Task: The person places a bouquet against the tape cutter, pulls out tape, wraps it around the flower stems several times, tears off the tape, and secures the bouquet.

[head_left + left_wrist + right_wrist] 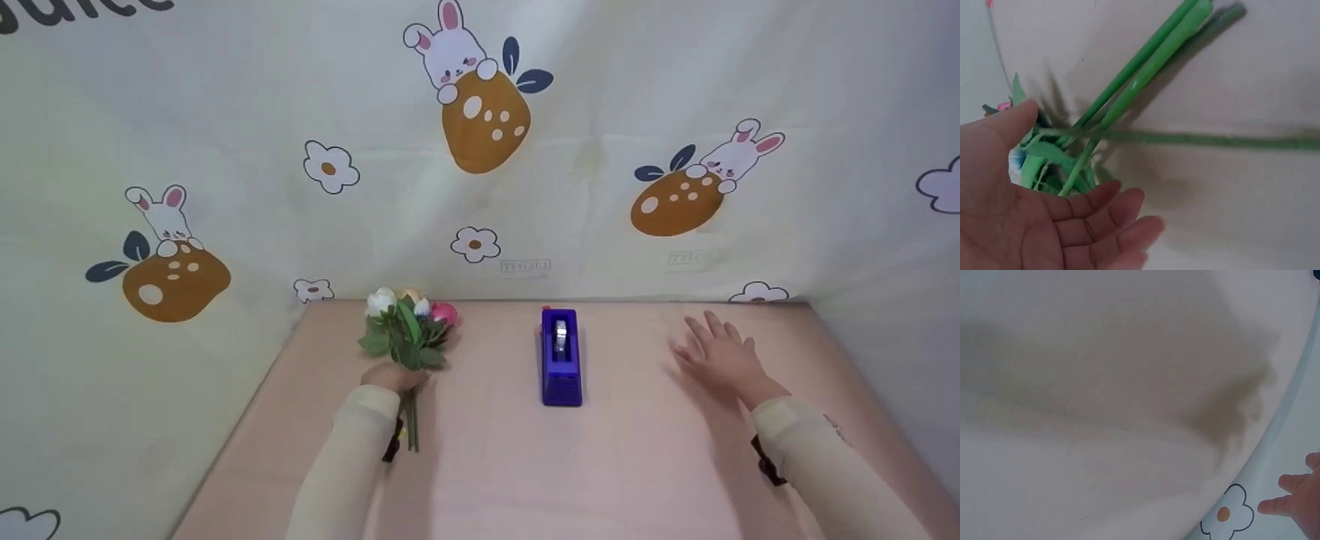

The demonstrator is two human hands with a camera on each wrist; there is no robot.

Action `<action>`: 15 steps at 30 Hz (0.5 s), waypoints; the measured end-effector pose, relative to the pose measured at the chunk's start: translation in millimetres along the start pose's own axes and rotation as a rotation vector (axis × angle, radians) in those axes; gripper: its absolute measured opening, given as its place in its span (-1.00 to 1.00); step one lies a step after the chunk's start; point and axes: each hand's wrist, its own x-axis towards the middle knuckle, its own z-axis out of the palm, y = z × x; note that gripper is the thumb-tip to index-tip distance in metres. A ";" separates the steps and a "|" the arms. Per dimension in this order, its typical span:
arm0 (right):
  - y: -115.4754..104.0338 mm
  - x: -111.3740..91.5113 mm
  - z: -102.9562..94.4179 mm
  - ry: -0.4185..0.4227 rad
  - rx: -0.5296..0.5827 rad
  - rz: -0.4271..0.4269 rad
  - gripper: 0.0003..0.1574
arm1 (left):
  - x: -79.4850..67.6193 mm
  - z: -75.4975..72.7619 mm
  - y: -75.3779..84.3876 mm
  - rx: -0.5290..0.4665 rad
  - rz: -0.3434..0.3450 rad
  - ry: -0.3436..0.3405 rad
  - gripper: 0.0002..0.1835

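A bunch of artificial flowers [409, 330], with white, pink and pale orange heads, is at the back left of the table. Its green stems [1140, 84] point toward the front. My left hand [390, 375] is at the stems just below the leaves. In the left wrist view, the left hand [1033, 208] has its thumb and fingers apart around the stems, not closed on them. A blue tape dispenser [562, 375] with a roll of tape stands mid-table. To its right, my right hand [724, 360] hovers with spread fingers, holding nothing; the right wrist view shows only some fingertips [1278, 506].
The pink table [495, 465] meets a pale curtain [247, 135] printed with rabbits, fruit and flowers at the back and both sides. Dark shadows of the hands and arms fall on the tabletop.
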 end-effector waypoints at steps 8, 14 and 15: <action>-2.3 -1.7 2.2 0.035 -0.021 -0.026 -0.17 | -17.0 21.9 -2.2 0.421 -0.311 0.244 -0.48; -1.1 -1.0 3.9 0.030 -0.015 -0.019 -0.16 | -7.7 39.3 -8.9 0.566 -0.249 0.407 -0.41; -0.6 -0.8 3.9 0.030 -0.012 -0.018 -0.15 | -7.8 40.4 -8.8 0.599 -0.235 0.405 -0.43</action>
